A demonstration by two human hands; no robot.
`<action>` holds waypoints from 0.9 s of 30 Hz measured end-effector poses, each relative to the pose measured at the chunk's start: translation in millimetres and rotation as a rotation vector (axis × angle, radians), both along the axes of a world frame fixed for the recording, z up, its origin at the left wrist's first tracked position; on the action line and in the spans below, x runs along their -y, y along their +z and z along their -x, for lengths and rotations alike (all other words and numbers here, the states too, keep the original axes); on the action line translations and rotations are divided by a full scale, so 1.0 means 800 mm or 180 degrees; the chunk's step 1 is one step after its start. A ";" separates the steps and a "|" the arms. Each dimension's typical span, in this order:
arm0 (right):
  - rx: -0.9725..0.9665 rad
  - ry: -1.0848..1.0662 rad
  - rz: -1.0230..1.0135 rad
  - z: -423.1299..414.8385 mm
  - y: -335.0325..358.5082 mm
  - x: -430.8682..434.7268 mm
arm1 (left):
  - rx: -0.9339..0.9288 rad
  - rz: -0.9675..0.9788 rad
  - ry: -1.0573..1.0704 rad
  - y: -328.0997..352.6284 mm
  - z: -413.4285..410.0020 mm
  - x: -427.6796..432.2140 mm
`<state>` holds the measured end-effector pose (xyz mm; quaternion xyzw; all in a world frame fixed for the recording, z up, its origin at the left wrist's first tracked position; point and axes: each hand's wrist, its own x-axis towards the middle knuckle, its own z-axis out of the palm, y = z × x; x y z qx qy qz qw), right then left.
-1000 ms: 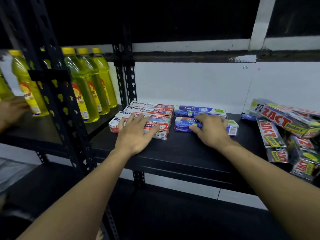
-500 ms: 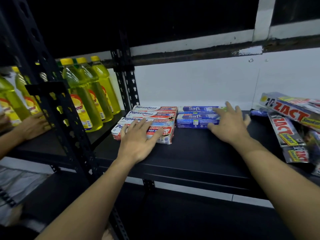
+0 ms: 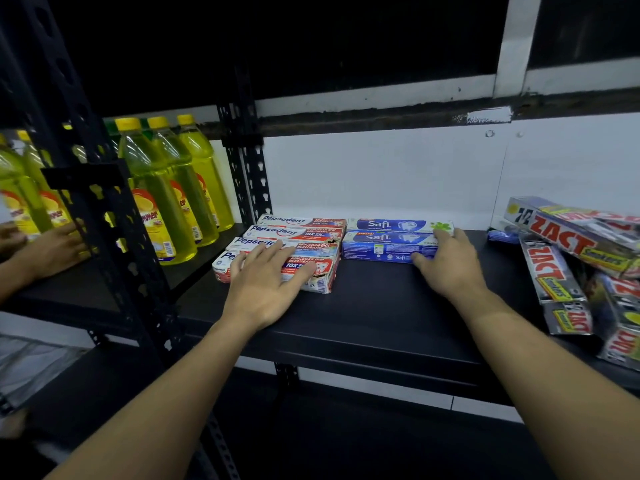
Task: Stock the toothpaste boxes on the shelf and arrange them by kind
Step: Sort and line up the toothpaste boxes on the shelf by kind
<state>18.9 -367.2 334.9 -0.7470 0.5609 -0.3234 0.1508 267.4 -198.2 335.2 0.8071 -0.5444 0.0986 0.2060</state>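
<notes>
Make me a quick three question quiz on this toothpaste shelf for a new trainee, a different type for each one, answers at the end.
1. True or false: the Zact boxes lie in a jumbled pile, not a neat row.
2. Fill the gap: the Safi boxes lie to the ___ of the Pepsodent boxes.
3. Pick one: the left hand rests flat on which brand? A. Safi B. Pepsodent C. Zact

Key: 1 true; 2 right; 3 B
</notes>
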 end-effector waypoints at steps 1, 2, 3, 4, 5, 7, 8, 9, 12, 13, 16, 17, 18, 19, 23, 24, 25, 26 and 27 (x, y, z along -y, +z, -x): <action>-0.0003 0.0008 0.0015 0.000 0.000 0.000 | -0.0003 0.0006 -0.0001 0.000 0.000 0.000; -0.0009 0.0017 0.0025 0.001 0.000 0.000 | -0.0006 0.0014 -0.0001 0.000 0.000 0.000; -0.0016 0.0027 0.0044 0.002 0.001 0.000 | -0.0005 0.0021 0.0000 0.000 0.000 0.001; -0.0017 0.0043 0.0059 0.002 0.001 -0.001 | -0.0003 0.0022 0.0003 -0.001 0.000 0.001; -0.0014 0.0061 0.0067 0.003 0.001 -0.001 | 0.0001 0.0021 0.0005 -0.001 0.000 0.001; -0.0012 0.0090 0.0074 0.003 0.002 -0.001 | 0.0005 0.0031 0.0003 -0.001 0.000 0.000; -0.0013 0.0101 0.0071 0.003 0.001 -0.001 | 0.0004 0.0039 0.0003 -0.001 0.000 0.000; -0.0012 0.0109 0.0071 0.002 0.001 -0.001 | 0.0005 0.0042 0.0005 -0.001 0.000 0.000; -0.0004 0.0104 0.0068 0.003 0.000 0.001 | 0.0015 0.0046 0.0013 -0.001 0.000 -0.001; -0.0005 0.0094 0.0061 0.003 0.000 0.002 | 0.0018 0.0043 0.0014 -0.001 0.000 -0.001; 0.0000 0.0079 0.0041 0.003 -0.001 0.003 | 0.0027 0.0035 0.0021 -0.001 0.000 0.000; 0.0005 0.0080 0.0040 0.003 -0.001 0.003 | 0.0031 0.0037 0.0025 -0.001 0.000 -0.001; 0.0009 0.0079 0.0040 0.002 -0.001 0.004 | 0.0034 0.0039 0.0027 -0.001 0.000 -0.001; 0.0010 0.0078 0.0044 0.002 -0.001 0.004 | 0.0037 0.0037 0.0028 -0.001 0.000 -0.001; 0.0052 0.0078 0.0050 0.002 -0.002 0.005 | 0.0050 0.0011 0.0040 0.001 0.001 0.000; 0.0076 0.0076 0.0055 0.002 -0.002 0.005 | 0.0050 0.0007 0.0041 0.001 0.001 0.000; 0.0093 0.0067 0.0060 0.001 -0.002 0.005 | 0.0050 0.0010 0.0039 0.001 0.002 0.000; 0.0098 0.0055 0.0057 0.001 -0.002 0.005 | 0.0046 0.0012 0.0037 0.001 0.002 -0.001; 0.0095 0.0047 0.0057 0.001 -0.002 0.005 | 0.0043 0.0013 0.0036 0.001 0.002 -0.001</action>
